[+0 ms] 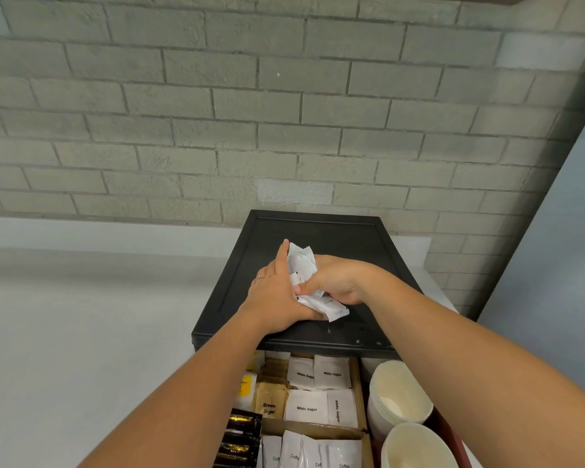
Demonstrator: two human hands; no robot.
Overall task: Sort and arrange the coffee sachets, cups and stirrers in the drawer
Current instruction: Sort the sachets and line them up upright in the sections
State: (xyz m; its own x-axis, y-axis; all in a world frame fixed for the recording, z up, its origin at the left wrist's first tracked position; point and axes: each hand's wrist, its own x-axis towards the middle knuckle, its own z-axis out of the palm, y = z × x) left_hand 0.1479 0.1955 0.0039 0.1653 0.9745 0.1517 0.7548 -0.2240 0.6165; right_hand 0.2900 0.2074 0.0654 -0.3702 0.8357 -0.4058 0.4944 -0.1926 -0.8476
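Both hands meet on top of the black drawer unit (345,241), gathering a bunch of white sachets (301,261). My left hand (277,295) lies flat against the bunch's left side, fingers straight. My right hand (338,282) curls around the bunch from the right and grips it. Below, the open drawer (363,386) holds white sugar sachets (318,390), brown sugar sachets (269,400), coffee sachets (311,454) and black-and-gold sachets (240,437). Stacked paper cups (399,396) sit at the drawer's right. No stirrers show.
A grey brick wall (250,113) rises behind the unit. A pale counter surface (81,315) spreads to the left. A yellow-labelled sachet (245,386) lies at the drawer's left side. A pale panel (554,258) stands at the right.
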